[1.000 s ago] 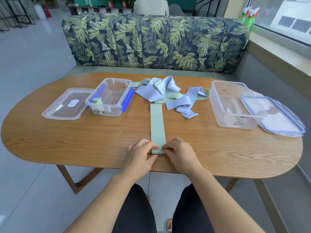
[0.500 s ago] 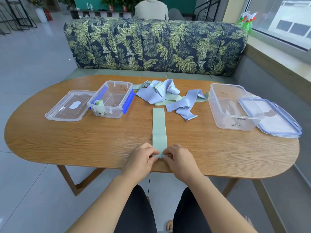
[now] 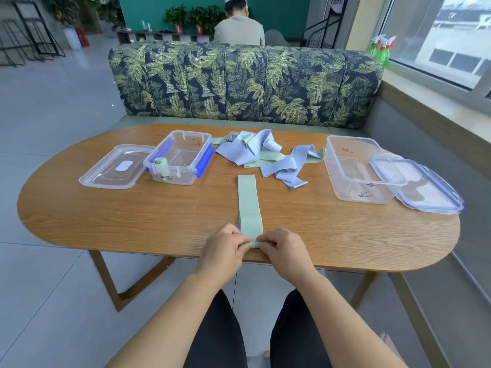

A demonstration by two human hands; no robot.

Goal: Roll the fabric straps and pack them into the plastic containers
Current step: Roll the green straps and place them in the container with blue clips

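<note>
Both hands (image 3: 253,247) pinch the green strap's (image 3: 249,205) rolled near end between them

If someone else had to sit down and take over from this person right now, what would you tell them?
Left hand and right hand: both pinch the near end of the green strap, where a small roll has begun. The rest lies flat on the table.
Done: one rolled strap sits in the small container; the small lid lies beside it.
Left: finish and pack this roll, then roll the tangled straps at the far side. The large container looks empty, with the large lid beside it.
</note>
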